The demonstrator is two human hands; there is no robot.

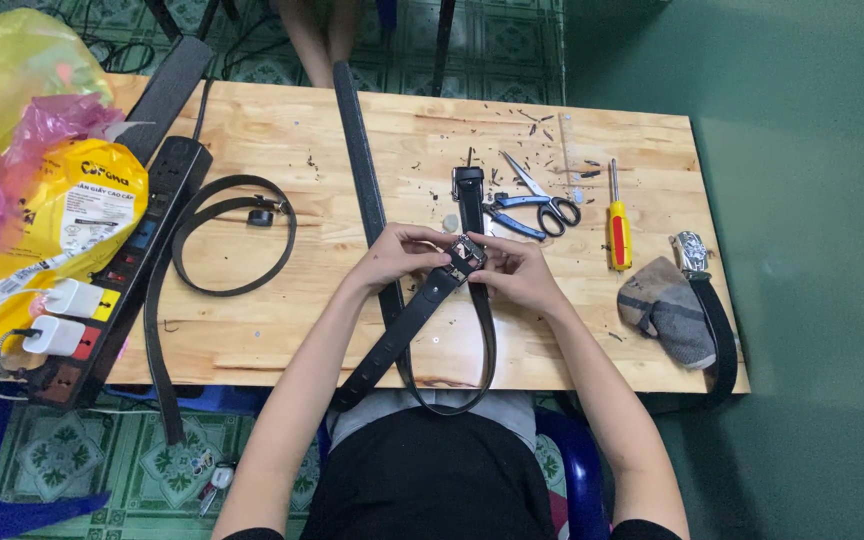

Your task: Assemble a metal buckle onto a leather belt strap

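Seen from above, a person's left hand (399,255) and right hand (520,272) both pinch a small belt buckle (466,256) at the centre of a wooden table (252,330), each grip closed on it. Its black belt (422,310) loops toward six o'clock. Blue-handled scissors (537,205) lie at one o'clock, a yellow screwdriver (619,225) at two o'clock.

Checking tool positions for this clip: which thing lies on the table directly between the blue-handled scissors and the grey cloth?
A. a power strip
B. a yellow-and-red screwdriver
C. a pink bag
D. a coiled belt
B: the yellow-and-red screwdriver lies upright in the picture, right of the blue-handled scissors and just above-left of the grey cloth.
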